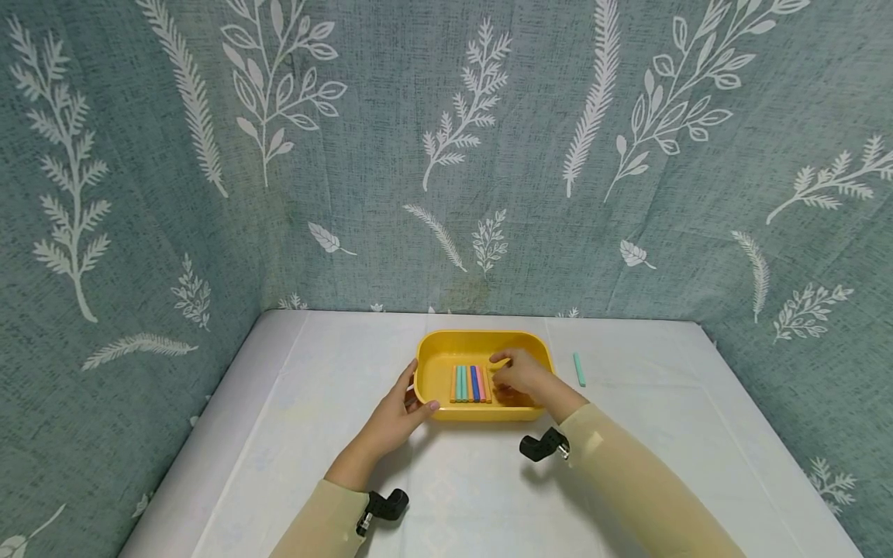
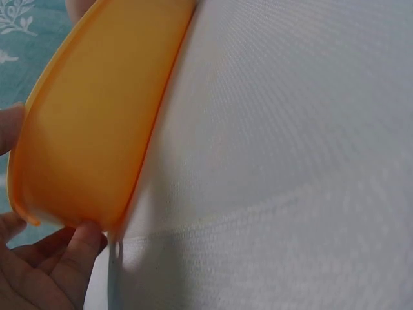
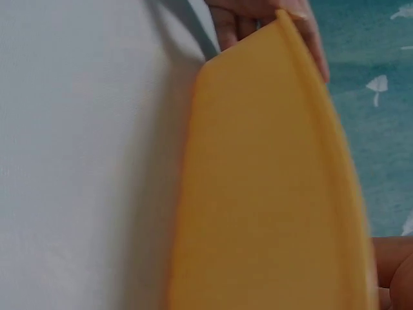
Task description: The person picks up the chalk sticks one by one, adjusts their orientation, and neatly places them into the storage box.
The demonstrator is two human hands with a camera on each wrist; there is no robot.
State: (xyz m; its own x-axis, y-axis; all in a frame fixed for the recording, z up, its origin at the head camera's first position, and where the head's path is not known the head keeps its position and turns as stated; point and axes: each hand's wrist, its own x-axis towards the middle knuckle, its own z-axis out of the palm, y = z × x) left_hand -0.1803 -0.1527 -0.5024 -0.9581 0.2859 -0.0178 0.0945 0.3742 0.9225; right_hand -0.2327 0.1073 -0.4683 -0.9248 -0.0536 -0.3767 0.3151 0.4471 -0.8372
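Head view: one yellow tray (image 1: pixel 481 342) sits mid-table, slightly toward the far edge of the white table (image 1: pixel 279 434). Inside it lie six chalk sticks (image 1: pixel 470 384) side by side: orange, two green, blue, pink, orange. One more green stick (image 1: pixel 579 369) lies loose on the table, right of the tray. Left hand (image 1: pixel 398 411) grips the tray's near-left rim, fingers curled on it. Right hand (image 1: pixel 519 376) reaches into the tray beside the row, fingers bent; whether they pinch a stick cannot be told. Leaf-print curtain (image 1: pixel 446 155) behind.
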